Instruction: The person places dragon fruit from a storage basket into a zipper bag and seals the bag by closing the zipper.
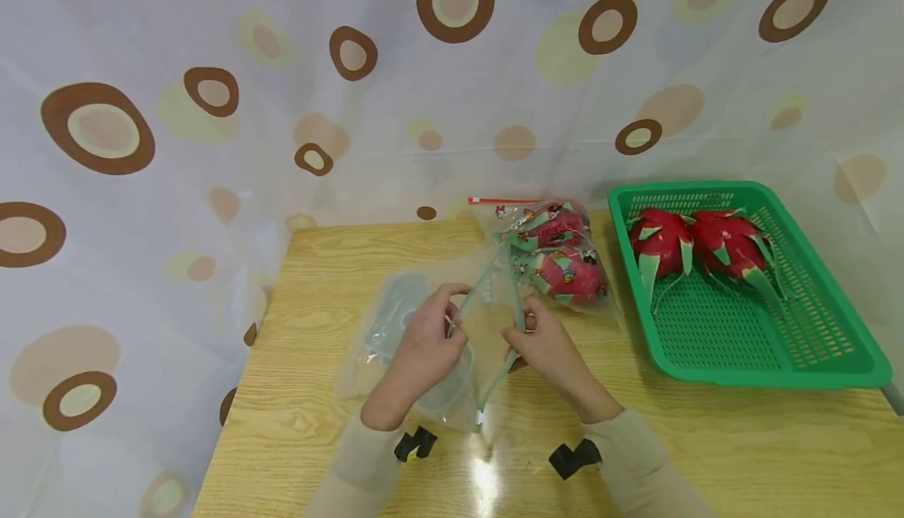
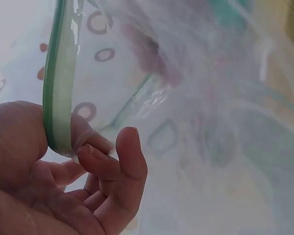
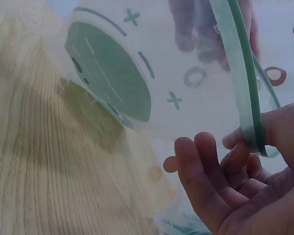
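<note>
Two hands hold a bag mouth apart

From my end, the head view shows the clear bag (image 1: 497, 294) over the table (image 1: 318, 282), its green-edged mouth parted between the left hand (image 1: 424, 341) and the right hand (image 1: 554, 353). A white slider (image 1: 480, 417) sits at the mouth's near end. Just beyond lies a filled bag (image 1: 565, 275); the green basket (image 1: 770, 378) with two dragon fruits (image 1: 660, 247) stands to the right.

In the left wrist view I see the green edge strip (image 2: 61, 83) pinched in curled fingers. I would pull outward here, gripping the strip itself rather than the thin film.

The right wrist view has the opposite lip pinched likewise, the outer fingers (image 3: 201, 181) loosely bent and free. I would match both pulls so the mouth stays wide, gently, lest the film stretch near the slider.
</note>
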{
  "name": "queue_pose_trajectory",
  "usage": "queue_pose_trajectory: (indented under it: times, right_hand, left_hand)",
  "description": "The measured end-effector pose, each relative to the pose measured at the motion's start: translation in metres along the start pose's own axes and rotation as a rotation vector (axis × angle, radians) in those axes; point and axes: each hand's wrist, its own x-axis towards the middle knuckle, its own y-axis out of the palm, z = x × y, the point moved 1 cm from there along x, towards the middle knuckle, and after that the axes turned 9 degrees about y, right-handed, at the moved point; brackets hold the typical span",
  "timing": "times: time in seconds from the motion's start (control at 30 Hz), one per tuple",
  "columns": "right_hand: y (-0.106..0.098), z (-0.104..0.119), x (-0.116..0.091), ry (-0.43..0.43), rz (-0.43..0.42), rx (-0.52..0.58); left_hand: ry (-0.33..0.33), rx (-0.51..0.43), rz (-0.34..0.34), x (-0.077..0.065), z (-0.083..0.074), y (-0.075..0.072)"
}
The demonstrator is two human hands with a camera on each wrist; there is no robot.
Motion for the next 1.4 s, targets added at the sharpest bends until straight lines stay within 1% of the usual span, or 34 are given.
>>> queue_pose_trajectory:
  times: [0.1,0.2,0.27,0.37,0.43,0.53,0.67,0.8,0.87,0.97,1.07,1.27,1.4]
  right_hand:
    - [-0.004,-0.002,0.001,0.016,-0.016,-0.009]
    - [-0.009,-0.004,0.002,0.028,-0.024,-0.018]
    - [-0.013,-0.006,0.003,0.033,-0.024,-0.030]
    - [-0.019,-0.007,0.003,0.036,-0.021,-0.042]
    - [-0.024,-0.009,0.004,0.031,-0.018,-0.052]
    - [-0.031,-0.012,0.004,0.022,-0.015,-0.060]
    - [-0.038,-0.016,0.005,0.014,-0.014,-0.074]
    - [-0.045,-0.019,0.006,0.012,-0.014,-0.093]
    - [-0.048,-0.021,0.006,0.012,-0.007,-0.095]
    - [-0.051,-0.022,0.006,-0.005,0.007,-0.102]
    - [-0.052,-0.021,0.005,-0.033,0.034,-0.113]
    - [-0.051,-0.014,0.002,-0.077,0.084,-0.142]
    - [-0.054,-0.006,0.000,-0.117,0.095,-0.150]
  left_hand:
    - [0.006,0.031,-0.048,-0.001,0.000,-0.007]
    - [0.019,0.040,-0.079,-0.003,0.001,-0.014]
    - [0.014,0.001,-0.086,-0.004,0.002,-0.018]
    - [-0.002,-0.091,-0.082,-0.007,0.004,-0.025]
    - [-0.027,-0.166,-0.083,-0.008,0.005,-0.030]
    - [-0.052,-0.240,-0.105,-0.011,0.007,-0.037]
    - [-0.069,-0.297,-0.139,-0.013,0.009,-0.046]
    - [-0.080,-0.328,-0.154,-0.014,0.011,-0.050]
    - [-0.088,-0.353,-0.158,-0.014,0.011,-0.051]
    - [-0.103,-0.401,-0.143,-0.013,0.011,-0.048]
    - [-0.111,-0.447,-0.122,-0.011,0.011,-0.043]
    - [-0.096,-0.520,-0.110,-0.004,0.013,-0.031]
    - [-0.128,-0.571,-0.112,-0.001,0.014,-0.024]
